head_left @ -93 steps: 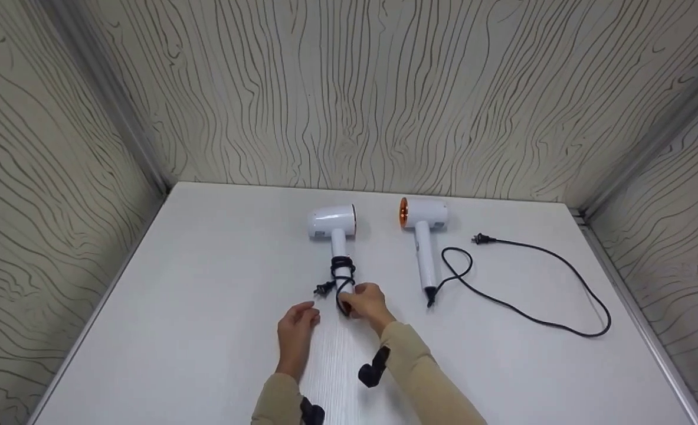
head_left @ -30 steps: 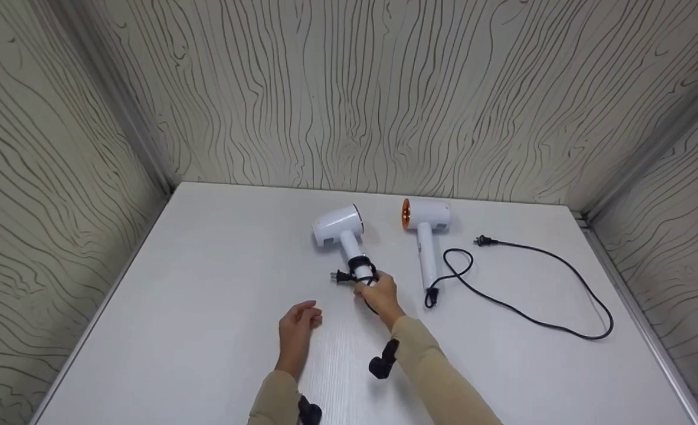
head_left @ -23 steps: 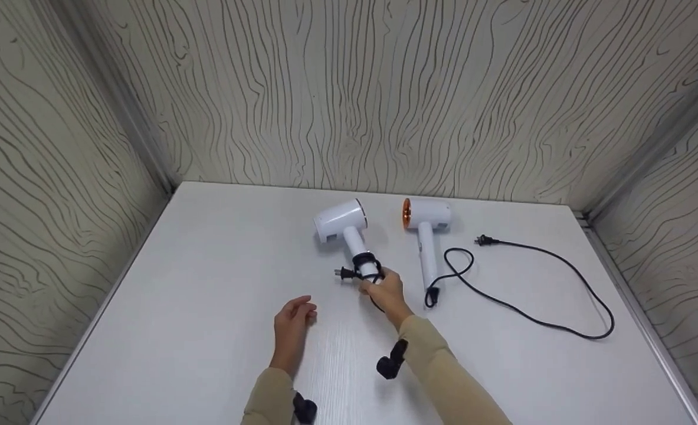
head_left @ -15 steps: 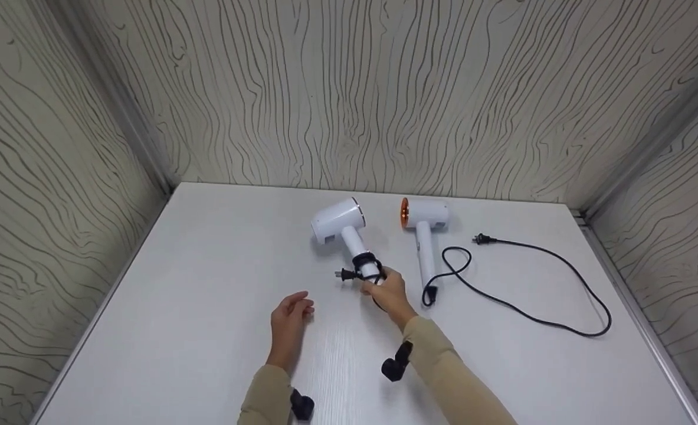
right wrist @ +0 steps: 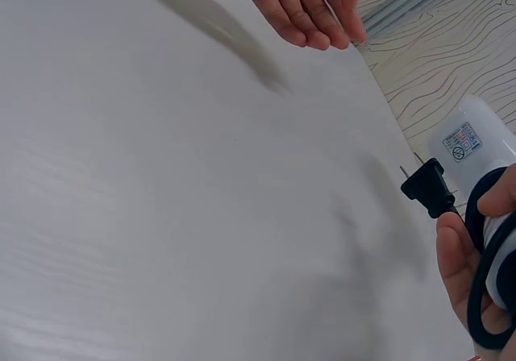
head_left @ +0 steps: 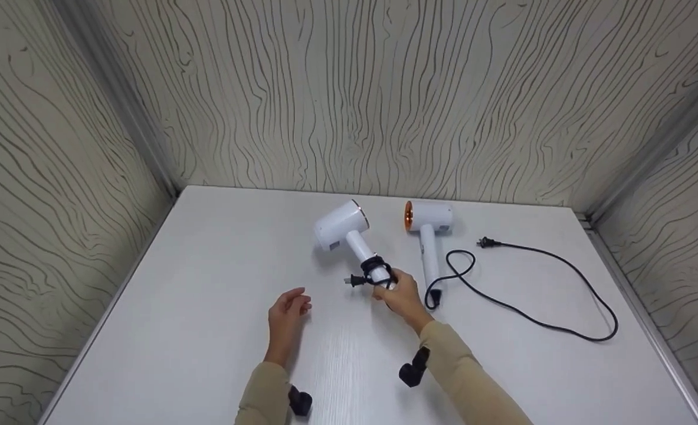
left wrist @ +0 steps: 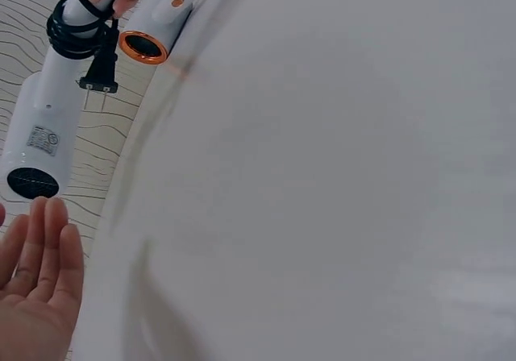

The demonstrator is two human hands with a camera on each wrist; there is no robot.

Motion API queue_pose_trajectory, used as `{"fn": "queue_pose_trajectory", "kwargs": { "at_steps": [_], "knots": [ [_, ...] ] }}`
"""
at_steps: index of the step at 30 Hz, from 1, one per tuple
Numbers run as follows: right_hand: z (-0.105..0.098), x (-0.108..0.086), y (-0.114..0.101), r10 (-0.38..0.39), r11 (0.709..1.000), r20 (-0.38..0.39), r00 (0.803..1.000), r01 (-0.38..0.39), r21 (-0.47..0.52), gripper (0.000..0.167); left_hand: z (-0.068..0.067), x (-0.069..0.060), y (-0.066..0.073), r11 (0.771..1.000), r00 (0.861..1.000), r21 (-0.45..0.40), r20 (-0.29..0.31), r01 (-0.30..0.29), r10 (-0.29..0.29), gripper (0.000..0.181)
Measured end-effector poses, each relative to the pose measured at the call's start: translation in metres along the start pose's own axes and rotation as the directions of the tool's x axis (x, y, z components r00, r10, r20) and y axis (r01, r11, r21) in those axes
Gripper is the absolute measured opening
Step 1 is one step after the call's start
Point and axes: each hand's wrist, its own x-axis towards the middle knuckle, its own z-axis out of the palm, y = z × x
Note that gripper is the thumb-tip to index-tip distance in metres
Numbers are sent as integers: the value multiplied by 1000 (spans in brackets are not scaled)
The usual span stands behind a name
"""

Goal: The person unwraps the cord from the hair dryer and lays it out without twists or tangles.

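Note:
My right hand (head_left: 405,298) grips the lower handle of a white hair dryer (head_left: 341,225), which is tilted with its head toward the back left. Its black cord (head_left: 377,265) is wound around the handle, and the two-pin plug (head_left: 356,281) sticks out to the left. In the right wrist view, the right hand (right wrist: 463,272) curls around the handle end and cord. My left hand (head_left: 285,313) stays to the left, holding nothing, with fingers loosely extended; in the left wrist view the left hand (left wrist: 44,272) shows its palm below the dryer's head.
A second white hair dryer (head_left: 428,236) with an orange-rimmed opening lies to the right on the white table (head_left: 207,283). Its black cord (head_left: 531,321) loops across the right side, ending in a plug (head_left: 488,242). Patterned panels (head_left: 349,94) enclose the back and sides.
The right hand has taken a full grip on the wrapped dryer's handle, tilting it and shifting it slightly right. The left hand has drawn a little left and away.

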Motion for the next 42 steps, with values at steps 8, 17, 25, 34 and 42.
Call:
{"fn": "queue_pose_trajectory", "kwargs": {
  "at_steps": [8,17,25,34,42],
  "knots": [
    [-16,-3,7,-136,990,48,990,138,-36,48,-7,4,7,1000,1000,1,-16,-18,18,31],
    [-36,-3,3,-240,966,155,958,251,-60,50,-13,9,21,999,1000,-35,2,-28,28,34],
    [-50,-2,-5,-302,939,220,927,329,-98,55,-16,17,33,999,1000,-14,0,-31,31,41],
    [-58,-5,-13,-350,910,285,892,396,-123,53,-15,20,40,999,999,10,38,-38,38,51],
    [-59,-3,-16,-358,906,333,873,410,-102,55,-14,19,44,1000,995,6,94,-20,19,61]
  ]
}}
